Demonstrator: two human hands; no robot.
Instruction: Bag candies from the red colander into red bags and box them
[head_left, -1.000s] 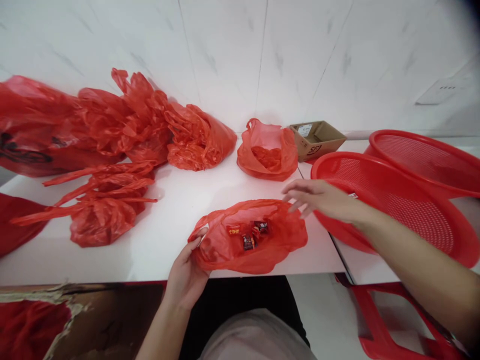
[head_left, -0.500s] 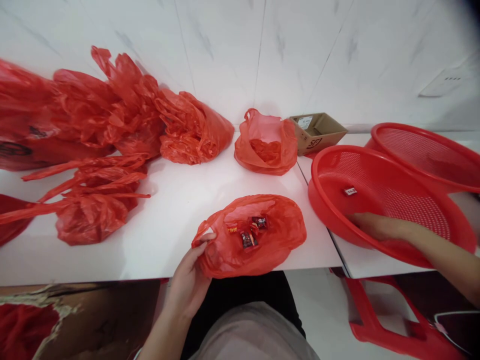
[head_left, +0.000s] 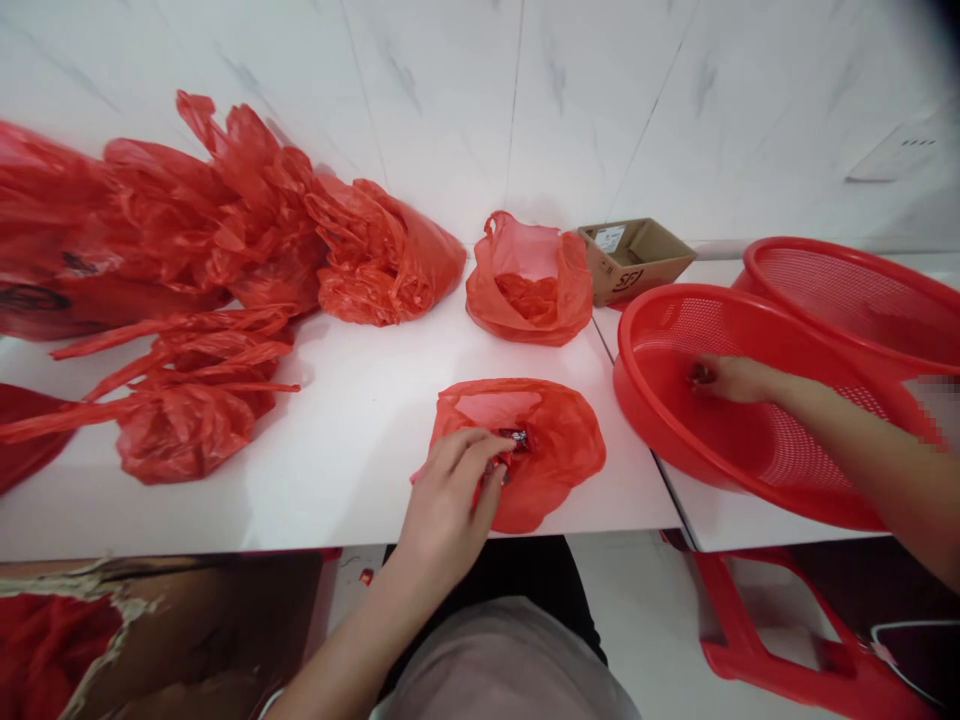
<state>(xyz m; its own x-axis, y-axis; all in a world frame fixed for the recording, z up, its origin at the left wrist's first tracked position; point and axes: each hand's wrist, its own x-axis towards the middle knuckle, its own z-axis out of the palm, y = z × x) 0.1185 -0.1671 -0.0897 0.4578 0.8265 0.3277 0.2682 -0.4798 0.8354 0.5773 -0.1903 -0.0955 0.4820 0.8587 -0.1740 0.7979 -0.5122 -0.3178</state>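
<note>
On the white table in front of me, a red plastic bag (head_left: 559, 450) lies with its mouth spread wide. My left hand (head_left: 442, 490) reaches into it from the left, palm down, fingers and thumb curled around small dark-wrapped candies (head_left: 516, 438). Its fingers partly hide the candies. My right hand is not in view. To the right, another person's hand (head_left: 739, 380) reaches into a red perforated basket (head_left: 634, 375) and pinches a small dark item, probably a candy.
Several filled red bags (head_left: 397, 250) crowd the table's left side. Another opened red bag (head_left: 529, 290) stands at the wall beside a small cardboard box (head_left: 637, 260). Behind the near basket sits a second red basket (head_left: 847, 290). Below are a torn carton (head_left: 202, 640) and a red stool (head_left: 795, 640).
My left hand has let go of the bag's left edge and moved right, inside, onto the candies. The other person's hand has moved deeper into the basket and picked up a small item.
</note>
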